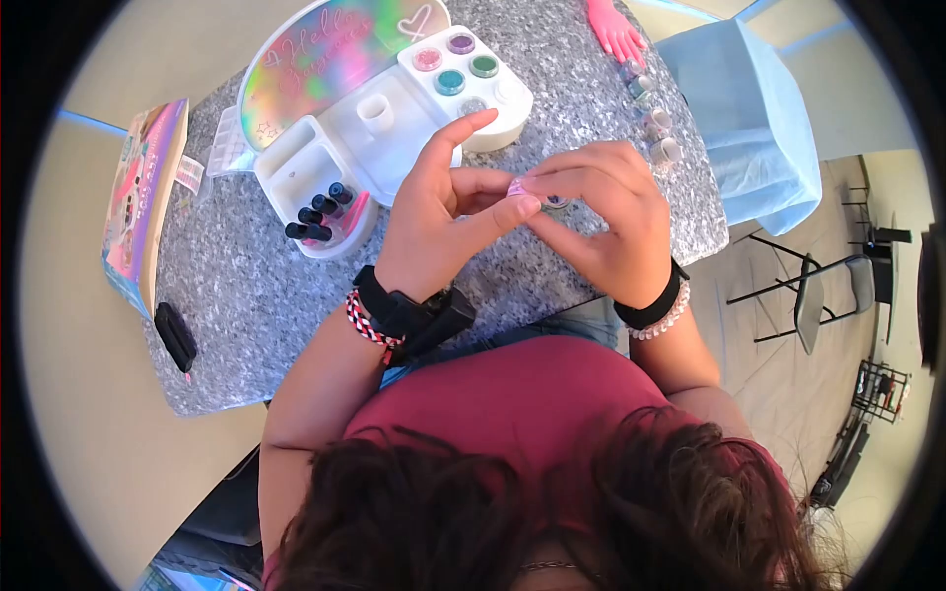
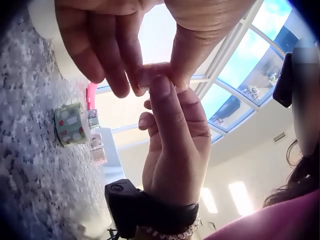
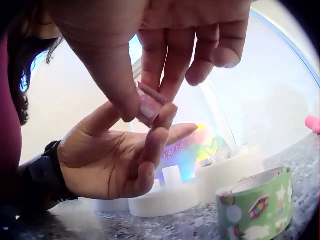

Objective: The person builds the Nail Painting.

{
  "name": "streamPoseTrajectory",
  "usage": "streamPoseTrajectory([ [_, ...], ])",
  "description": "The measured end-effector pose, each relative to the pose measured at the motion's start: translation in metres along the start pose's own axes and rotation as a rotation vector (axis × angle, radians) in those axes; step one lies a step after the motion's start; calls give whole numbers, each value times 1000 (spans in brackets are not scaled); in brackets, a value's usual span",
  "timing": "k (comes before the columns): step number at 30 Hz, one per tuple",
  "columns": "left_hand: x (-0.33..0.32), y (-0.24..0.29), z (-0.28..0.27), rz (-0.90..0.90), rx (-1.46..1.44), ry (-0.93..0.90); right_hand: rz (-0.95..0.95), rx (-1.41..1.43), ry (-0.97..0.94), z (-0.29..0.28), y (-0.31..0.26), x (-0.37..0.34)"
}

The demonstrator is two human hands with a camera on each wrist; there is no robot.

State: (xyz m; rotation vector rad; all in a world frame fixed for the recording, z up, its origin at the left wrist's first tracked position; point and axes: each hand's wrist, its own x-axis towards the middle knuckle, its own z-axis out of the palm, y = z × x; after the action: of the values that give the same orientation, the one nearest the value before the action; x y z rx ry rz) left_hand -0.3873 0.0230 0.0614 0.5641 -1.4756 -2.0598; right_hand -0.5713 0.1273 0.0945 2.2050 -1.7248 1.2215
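Note:
Both hands meet over the near side of the table and pinch a small pink patterned roll (image 3: pixel 150 106), which looks like a strip of decorated tape or stickers. My left hand (image 1: pixel 429 227) holds it between thumb and fingers, its index finger pointing outward. From the other side, my right hand (image 1: pixel 616 217) grips it by thumb and fingertips. In the head view the fingers cover most of the pink roll (image 1: pixel 517 187). A green patterned roll (image 3: pixel 255 207) stands on the table close by the right hand.
Beyond the hands sits a white vanity-style tray (image 1: pixel 384 163) with a shiny backboard (image 1: pixel 325 59), glitter pots (image 1: pixel 450 81) and several black-capped polish bottles (image 1: pixel 320 212). A box (image 1: pixel 143 197) and black case (image 1: pixel 175 337) lie left; small rolls (image 1: pixel 665 151) and a pink hand form (image 1: pixel 618 34) lie right.

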Motion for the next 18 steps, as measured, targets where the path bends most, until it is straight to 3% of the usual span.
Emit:
streamPoseTrajectory([
  [4,1,0,-4,-31,43,10,-12,1,-77,-5,3,0],
  [11,-1,11,-9,-109,93,-140,-35,63,-144,-16,14,1],
  [14,-1,10,-9,-105,101,-128,-16,12,-95,-22,11,6],
  [16,0,9,-10,-86,60,-92,10,-77,58,-28,14,8],
  [18,3,10,-12,36,22,11,8,-90,77,-33,18,6],
])
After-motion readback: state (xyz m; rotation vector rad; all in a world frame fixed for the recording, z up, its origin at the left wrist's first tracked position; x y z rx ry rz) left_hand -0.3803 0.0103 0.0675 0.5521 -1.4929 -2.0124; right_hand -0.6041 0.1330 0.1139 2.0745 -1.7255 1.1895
